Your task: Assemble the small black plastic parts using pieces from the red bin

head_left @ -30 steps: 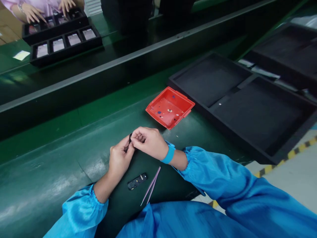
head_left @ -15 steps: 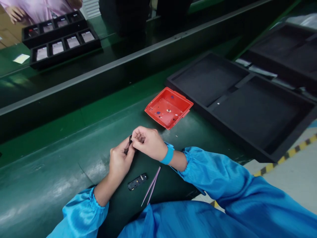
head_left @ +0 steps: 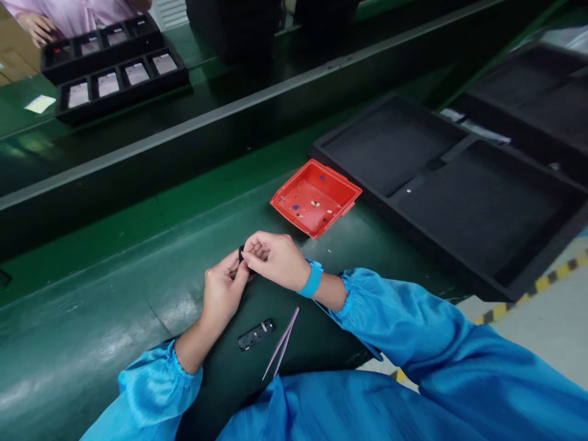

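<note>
My left hand (head_left: 223, 293) and my right hand (head_left: 273, 260) meet over the green bench, both pinching one small black part (head_left: 241, 252) between their fingertips. Most of that part is hidden by the fingers. A blue band (head_left: 312, 280) circles my right wrist. Below the hands a flat black oblong part (head_left: 256, 334) lies on the dark mat. Pink tweezers (head_left: 281, 342) lie just right of it, untouched.
A red tray (head_left: 331, 185) holding tiny bits sits beyond my right hand. A large black foam tray (head_left: 441, 160) fills the right side. Across the conveyor, black compartment trays (head_left: 119, 76) stand near another person's hand (head_left: 35, 26).
My hands stay pinched on the small black part, with only slight finger shifts. The other person's hands have pulled back from the far trays.
</note>
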`<move>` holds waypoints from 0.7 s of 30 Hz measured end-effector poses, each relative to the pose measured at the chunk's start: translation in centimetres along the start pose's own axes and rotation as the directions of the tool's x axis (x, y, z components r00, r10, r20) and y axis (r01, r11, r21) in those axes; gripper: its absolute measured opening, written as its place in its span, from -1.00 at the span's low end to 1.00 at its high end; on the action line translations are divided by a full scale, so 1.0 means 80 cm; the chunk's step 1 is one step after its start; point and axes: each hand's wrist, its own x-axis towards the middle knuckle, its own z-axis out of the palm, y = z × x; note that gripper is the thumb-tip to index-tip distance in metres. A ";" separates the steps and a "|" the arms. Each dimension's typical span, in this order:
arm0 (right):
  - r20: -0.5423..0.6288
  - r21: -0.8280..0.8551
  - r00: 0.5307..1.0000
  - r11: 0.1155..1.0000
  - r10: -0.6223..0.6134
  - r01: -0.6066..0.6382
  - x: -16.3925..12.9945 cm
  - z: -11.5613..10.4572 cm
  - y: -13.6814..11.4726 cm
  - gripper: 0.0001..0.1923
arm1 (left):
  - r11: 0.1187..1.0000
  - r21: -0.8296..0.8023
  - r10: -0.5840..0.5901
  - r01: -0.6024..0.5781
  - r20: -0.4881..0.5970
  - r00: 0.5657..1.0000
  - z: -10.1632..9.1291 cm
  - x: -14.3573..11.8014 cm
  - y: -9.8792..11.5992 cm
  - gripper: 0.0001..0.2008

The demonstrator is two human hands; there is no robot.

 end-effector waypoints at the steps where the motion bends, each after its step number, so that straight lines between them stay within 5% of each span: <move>1: 0.005 0.011 1.000 1.000 0.008 -0.009 0.001 0.000 0.001 -0.97 | 1.000 0.004 0.000 0.000 0.004 1.000 0.000 0.000 -0.001 -0.68; 21: 0.118 0.115 0.993 0.992 0.030 -0.044 0.007 -0.004 0.008 -0.95 | 0.999 -0.004 -0.034 0.034 0.019 0.999 -0.001 -0.001 -0.004 -0.65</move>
